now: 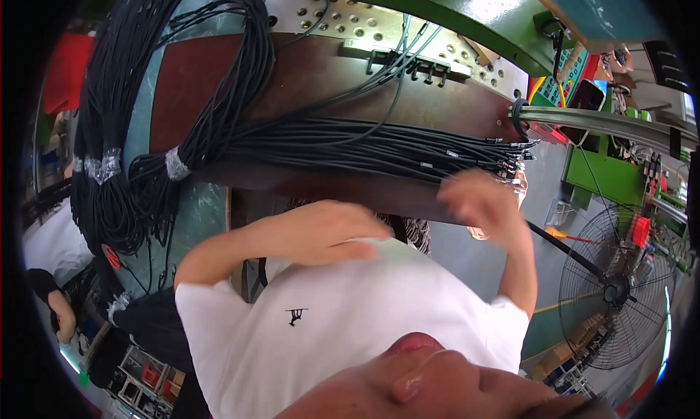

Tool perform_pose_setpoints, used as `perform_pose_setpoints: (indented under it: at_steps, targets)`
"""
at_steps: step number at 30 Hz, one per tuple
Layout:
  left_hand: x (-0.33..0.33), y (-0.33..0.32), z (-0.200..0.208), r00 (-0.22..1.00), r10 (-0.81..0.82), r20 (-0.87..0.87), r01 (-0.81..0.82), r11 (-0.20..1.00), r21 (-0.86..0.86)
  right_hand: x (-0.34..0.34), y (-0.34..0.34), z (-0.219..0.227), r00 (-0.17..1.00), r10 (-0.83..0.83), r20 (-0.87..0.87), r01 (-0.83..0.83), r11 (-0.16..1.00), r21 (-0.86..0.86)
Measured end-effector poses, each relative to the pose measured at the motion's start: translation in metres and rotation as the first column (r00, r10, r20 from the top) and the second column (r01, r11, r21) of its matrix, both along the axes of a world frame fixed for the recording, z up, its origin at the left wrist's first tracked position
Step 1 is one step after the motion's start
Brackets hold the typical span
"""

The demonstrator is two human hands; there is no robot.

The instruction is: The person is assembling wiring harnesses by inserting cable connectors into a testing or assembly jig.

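A long bundle of black cables lies across a brown board, its connector ends gathered at the right edge. My left hand is in front of my white shirt, near side of the board; its fingers stretch out, thumb apart, with nothing visible in them. Near the cable ends hovers my right hand, smeared by motion, so its fingers and any grip cannot be made out. A few cables run up from the bundle to a clamp block with black levers on a perforated metal plate.
Thick coils of black cable, tied with clear wrap, hang at the left. A green machine frame overhangs the far side. A metal rail juts out at right, above a large floor fan.
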State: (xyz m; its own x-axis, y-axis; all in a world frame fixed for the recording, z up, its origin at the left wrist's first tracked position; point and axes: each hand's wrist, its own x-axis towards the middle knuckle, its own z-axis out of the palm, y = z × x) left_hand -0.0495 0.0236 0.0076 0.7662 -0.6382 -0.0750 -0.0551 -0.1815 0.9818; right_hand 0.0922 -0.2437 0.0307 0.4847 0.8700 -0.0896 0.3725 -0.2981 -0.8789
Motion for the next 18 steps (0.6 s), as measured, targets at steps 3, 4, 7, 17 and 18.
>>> perform_pose_setpoints:
  at_steps: [3,4,7,17,18]
  targets:
    - [0.044,-0.067,-0.003,0.813,0.258,0.521,-0.288,0.957,-0.025,0.066,0.063,-0.023,0.651,-0.185,0.736,0.254,0.967,0.018]
    - [0.061,-0.078,-0.01,0.738,0.268,0.619,-0.379,0.924,0.051,0.081,0.076,-0.04,0.455,-0.117,0.883,0.24,0.971,0.005]
    - [0.073,-0.068,-0.027,0.636,0.124,0.762,-0.643,0.632,0.433,0.096,0.078,-0.067,0.499,-0.038,0.866,0.073,0.997,0.002]
    - [0.019,0.104,-0.017,0.717,0.173,0.675,-0.662,0.472,0.582,0.009,-0.122,-0.038,0.27,-0.48,0.835,0.823,0.564,0.059]
    - [0.034,0.112,-0.019,0.695,0.181,0.696,-0.671,0.511,0.538,0.001,-0.12,-0.044,0.182,-0.379,0.907,0.886,0.464,0.016]
